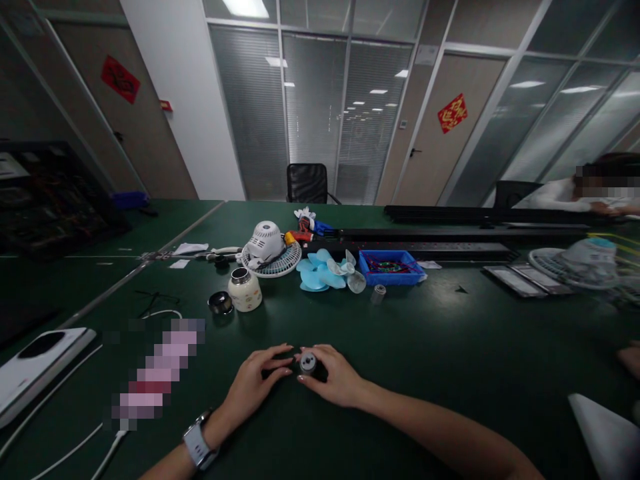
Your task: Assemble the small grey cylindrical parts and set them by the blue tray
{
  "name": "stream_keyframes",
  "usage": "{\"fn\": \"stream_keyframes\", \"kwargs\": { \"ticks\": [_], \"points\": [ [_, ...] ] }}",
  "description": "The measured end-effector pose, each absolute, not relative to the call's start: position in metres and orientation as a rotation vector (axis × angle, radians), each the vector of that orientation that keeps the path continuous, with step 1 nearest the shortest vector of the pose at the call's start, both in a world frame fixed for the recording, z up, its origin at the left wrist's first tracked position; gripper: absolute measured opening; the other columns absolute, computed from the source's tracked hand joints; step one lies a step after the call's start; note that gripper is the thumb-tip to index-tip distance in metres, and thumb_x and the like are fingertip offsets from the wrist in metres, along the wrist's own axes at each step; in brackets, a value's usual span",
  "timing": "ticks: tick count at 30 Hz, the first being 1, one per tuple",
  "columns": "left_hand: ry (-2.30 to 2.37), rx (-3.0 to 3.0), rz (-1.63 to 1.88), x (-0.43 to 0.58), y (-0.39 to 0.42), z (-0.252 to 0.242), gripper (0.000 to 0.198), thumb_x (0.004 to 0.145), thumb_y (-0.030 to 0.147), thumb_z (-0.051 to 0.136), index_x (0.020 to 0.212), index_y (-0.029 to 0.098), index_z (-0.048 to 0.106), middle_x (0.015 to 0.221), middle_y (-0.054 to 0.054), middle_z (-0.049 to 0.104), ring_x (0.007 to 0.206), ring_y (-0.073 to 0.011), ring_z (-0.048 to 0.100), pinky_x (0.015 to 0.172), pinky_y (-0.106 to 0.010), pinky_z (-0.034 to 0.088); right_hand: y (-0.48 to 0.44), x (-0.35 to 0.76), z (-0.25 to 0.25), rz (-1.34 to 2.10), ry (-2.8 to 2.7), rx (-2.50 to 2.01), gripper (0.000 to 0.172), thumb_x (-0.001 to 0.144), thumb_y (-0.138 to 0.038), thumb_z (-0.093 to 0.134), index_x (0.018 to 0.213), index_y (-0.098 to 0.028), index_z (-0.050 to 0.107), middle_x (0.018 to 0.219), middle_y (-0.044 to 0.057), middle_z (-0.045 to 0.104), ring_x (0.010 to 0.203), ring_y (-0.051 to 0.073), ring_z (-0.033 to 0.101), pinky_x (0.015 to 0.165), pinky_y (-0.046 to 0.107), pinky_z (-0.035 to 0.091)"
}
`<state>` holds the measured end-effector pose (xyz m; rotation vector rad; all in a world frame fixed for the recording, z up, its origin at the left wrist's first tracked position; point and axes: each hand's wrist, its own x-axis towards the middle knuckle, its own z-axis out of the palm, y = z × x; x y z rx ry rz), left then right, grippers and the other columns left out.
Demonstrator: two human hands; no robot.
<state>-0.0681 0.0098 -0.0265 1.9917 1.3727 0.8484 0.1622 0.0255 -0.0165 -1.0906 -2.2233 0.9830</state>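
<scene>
My right hand (340, 377) has its thumb and fingers curled round a small grey cylindrical motor (308, 361), which stands upright on the green table with its holed end up. Just left of it rests my left hand (263, 373), fingers spread and thumb apart, holding nothing; its fingertips point at the motor with a small gap between. A watch (199, 441) is on the left wrist. Farther off, a second small metal cylinder (379, 294) stands on the table, close to light-blue fan blades (320, 272) and a clear fan blade piece (357, 281).
Beyond the hands are a blue bin (390, 268) with wires, a white fan housing (267, 247), a cream jar (245, 291) and its black lid (221, 303). To the left lie a white device (40, 373) and cables. At far right a person (555, 197) sits at the table.
</scene>
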Motion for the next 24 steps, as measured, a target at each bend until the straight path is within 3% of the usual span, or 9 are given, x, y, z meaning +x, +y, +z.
{"fn": "stream_keyframes", "kwargs": {
  "ticks": [4,10,15,19,24],
  "points": [
    [1.368,2.085,0.763,-0.070,0.014,-0.038,0.047,0.086,0.029,0.063,0.132,0.031,0.055,0.130,-0.002,0.065,0.121,-0.0233,0.059,0.102,-0.042,0.048,0.028,0.174,-0.013,1.031,-2.162,-1.068,0.044,0.081,-0.041,0.068,0.121,-0.023,0.062,0.126,0.007,0.063,0.120,0.024,0.054,0.105,0.043,0.041],
    [1.315,2.174,0.786,-0.071,0.013,-0.040,0.050,0.089,0.028,0.061,0.137,0.033,0.049,0.137,0.000,0.060,0.128,-0.0214,0.053,0.105,-0.041,0.047,0.040,0.248,-0.011,1.069,-2.067,-1.129,0.042,0.080,-0.043,0.068,0.117,-0.023,0.065,0.125,0.006,0.063,0.121,0.024,0.055,0.106,0.046,0.040],
    [1.327,2.228,0.800,-0.070,0.014,-0.038,0.046,0.088,0.030,0.062,0.133,0.032,0.053,0.135,-0.001,0.061,0.126,-0.0236,0.055,0.102,-0.043,0.050,0.073,0.322,-0.024,0.836,-1.926,-1.297,0.041,0.079,-0.043,0.067,0.113,-0.020,0.066,0.118,0.008,0.067,0.114,0.025,0.059,0.103,0.045,0.043],
    [1.319,2.245,0.819,-0.070,0.015,-0.041,0.052,0.088,0.028,0.062,0.138,0.033,0.047,0.133,-0.001,0.063,0.126,-0.0223,0.055,0.103,-0.043,0.049,0.120,0.358,-0.037,0.591,-1.733,-1.412,0.041,0.076,-0.046,0.067,0.107,-0.019,0.068,0.107,0.008,0.071,0.100,0.025,0.066,0.096,0.043,0.048],
    [1.314,2.210,0.817,-0.072,0.016,-0.047,0.054,0.088,0.025,0.062,0.139,0.033,0.045,0.134,0.000,0.062,0.127,-0.0219,0.054,0.105,-0.044,0.047,0.160,0.366,-0.046,0.448,-1.641,-1.493,0.044,0.073,-0.050,0.067,0.104,-0.019,0.066,0.104,0.009,0.071,0.098,0.027,0.066,0.094,0.045,0.049]
  ]
}}
